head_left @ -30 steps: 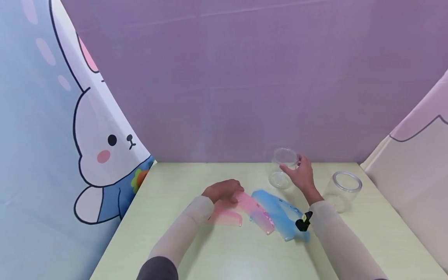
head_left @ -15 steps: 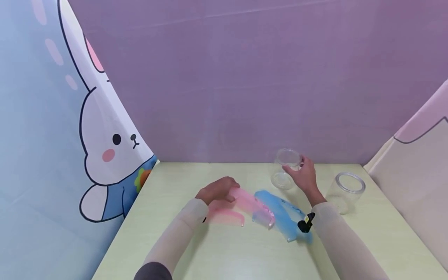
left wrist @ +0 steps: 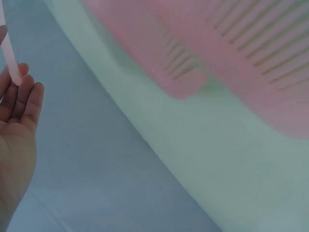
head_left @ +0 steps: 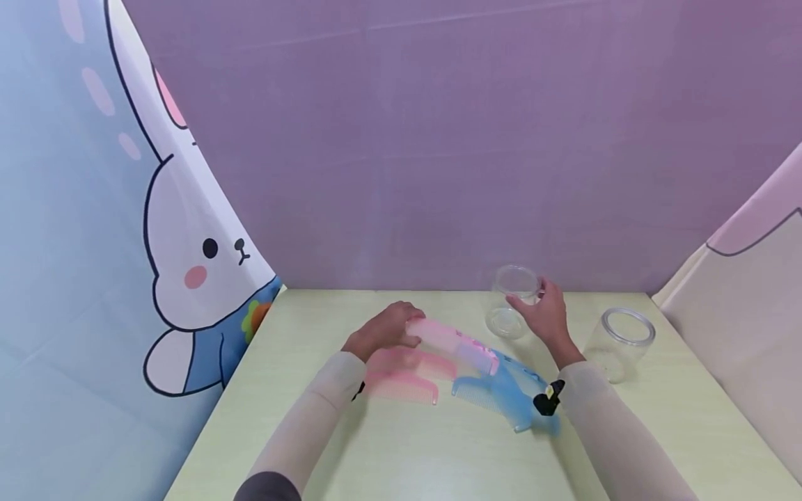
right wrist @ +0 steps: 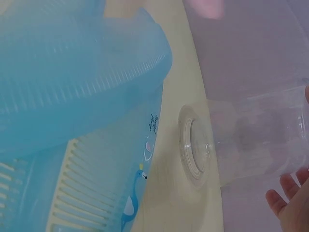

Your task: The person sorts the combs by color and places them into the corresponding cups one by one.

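Note:
My left hand pinches one end of a pink comb, raised above the table with its teeth facing down. In the left wrist view, the comb's edge shows between thumb and fingers. Beneath it lie pink combs on the table. To their right, several translucent blue combs overlap in a pile. My right hand grips a clear plastic jar near its rim, thumb on the near side and fingers behind. The right wrist view shows the jar's round base over the table.
Another clear jar with a silvery rim stands upright at the right of the pale table. A purple cloth hangs behind the far edge. Printed cloths flank the table, with a rabbit on the left one.
The left hand has lifted the pink comb up and away from me, uncovering another pink comb beneath it. The right hand stays on the jar. The head view has shifted slightly.

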A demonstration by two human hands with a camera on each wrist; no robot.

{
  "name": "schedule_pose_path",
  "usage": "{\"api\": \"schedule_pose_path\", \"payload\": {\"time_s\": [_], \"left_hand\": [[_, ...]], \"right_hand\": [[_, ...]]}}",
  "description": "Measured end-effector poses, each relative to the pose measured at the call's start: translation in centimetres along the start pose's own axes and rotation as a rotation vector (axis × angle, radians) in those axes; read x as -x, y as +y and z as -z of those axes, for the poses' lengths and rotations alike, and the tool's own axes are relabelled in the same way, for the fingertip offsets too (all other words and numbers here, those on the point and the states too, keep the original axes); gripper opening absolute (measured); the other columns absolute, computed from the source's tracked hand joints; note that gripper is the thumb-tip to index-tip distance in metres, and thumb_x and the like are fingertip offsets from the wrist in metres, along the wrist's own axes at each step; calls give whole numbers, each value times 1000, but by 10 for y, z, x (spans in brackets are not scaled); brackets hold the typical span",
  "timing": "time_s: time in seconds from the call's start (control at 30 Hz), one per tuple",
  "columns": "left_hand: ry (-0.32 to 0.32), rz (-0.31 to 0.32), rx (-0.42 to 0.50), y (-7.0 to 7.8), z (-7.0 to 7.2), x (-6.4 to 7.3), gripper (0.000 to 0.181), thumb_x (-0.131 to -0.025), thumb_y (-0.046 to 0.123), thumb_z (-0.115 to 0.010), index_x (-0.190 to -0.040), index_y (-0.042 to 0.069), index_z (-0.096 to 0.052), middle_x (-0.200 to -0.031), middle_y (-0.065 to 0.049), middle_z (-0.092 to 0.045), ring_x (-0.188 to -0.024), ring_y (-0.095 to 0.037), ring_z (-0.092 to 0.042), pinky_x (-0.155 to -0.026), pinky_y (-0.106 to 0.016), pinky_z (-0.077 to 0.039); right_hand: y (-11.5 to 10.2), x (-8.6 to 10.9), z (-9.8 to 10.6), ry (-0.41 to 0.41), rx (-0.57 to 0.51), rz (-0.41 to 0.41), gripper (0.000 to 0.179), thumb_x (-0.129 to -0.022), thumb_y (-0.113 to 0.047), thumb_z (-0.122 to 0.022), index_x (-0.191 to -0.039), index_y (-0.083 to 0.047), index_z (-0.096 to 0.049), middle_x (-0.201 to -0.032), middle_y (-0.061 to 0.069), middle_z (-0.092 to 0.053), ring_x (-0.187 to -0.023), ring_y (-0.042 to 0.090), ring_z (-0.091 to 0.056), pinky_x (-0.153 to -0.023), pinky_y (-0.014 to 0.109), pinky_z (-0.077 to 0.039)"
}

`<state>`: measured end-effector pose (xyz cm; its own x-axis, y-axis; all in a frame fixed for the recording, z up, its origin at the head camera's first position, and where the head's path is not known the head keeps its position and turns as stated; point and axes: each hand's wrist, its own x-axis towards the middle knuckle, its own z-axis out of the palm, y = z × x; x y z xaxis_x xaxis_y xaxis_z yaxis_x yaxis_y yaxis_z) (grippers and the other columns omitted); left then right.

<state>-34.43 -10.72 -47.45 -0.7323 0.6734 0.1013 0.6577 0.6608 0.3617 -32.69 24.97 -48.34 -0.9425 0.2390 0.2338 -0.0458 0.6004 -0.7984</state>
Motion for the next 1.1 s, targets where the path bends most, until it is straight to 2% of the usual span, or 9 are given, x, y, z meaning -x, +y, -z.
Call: {"api": "schedule_pose_path", "payload": {"time_s": [0.1,0.3,0.43,0.53,0.7,0.9,1.1], "left_hand": [[45,23,37,-1,6,-1,48,-88,28,-77,-129,6,-67,-126,-9,-68,-116,-25,-62,-101,-39,-52],[158,26,100,-1,19,-9,44,-88,28,-77,-124,4,-68,-121,-11,-71,-111,-29,-66,-100,-44,-53],[210,57,132,3,27,-18,36,-90,30,-75,-117,6,-70,-107,-9,-70,-96,-25,-64,-88,-39,-54],[235,83,137,8,31,-27,30,-90,31,-75,-108,8,-70,-94,-7,-66,-82,-20,-56,-75,-33,-48],[282,123,126,19,36,-40,30,-89,32,-75,-105,8,-70,-91,-7,-66,-76,-17,-53,-66,-29,-43],[364,122,34,30,36,-56,38,-87,30,-75,-116,5,-70,-107,-9,-71,-90,-22,-60,-76,-34,-52],[389,133,-36,40,36,-70,42,-88,29,-74,-121,4,-68,-115,-11,-71,-101,-25,-62,-87,-39,-55]], "right_hand": [[2,0,0,0,-8,0,89,-90,-48,-75,-154,-1,-34,-148,25,-43,-133,43,-45,-110,59,-43],[4,0,1,-2,-13,18,88,-90,-47,-75,-153,0,-35,-147,26,-44,-131,44,-46,-108,60,-44],[3,0,2,-1,-5,15,87,-90,-46,-75,-153,0,-35,-147,26,-44,-132,44,-46,-109,60,-43],[2,0,2,-6,-1,-6,86,-91,-43,-75,-153,-1,-34,-148,26,-43,-133,44,-45,-110,60,-43],[2,0,2,-7,-1,-22,86,-91,-44,-74,-154,-1,-33,-150,25,-42,-134,44,-45,-111,60,-43],[3,0,2,-10,-12,-6,90,-90,-49,-74,-154,-1,-33,-148,25,-42,-133,44,-45,-110,59,-44],[0,-1,0,-13,-10,-13,86,-91,-48,-74,-153,-3,-35,-147,24,-43,-132,42,-44,-108,59,-44]]}}
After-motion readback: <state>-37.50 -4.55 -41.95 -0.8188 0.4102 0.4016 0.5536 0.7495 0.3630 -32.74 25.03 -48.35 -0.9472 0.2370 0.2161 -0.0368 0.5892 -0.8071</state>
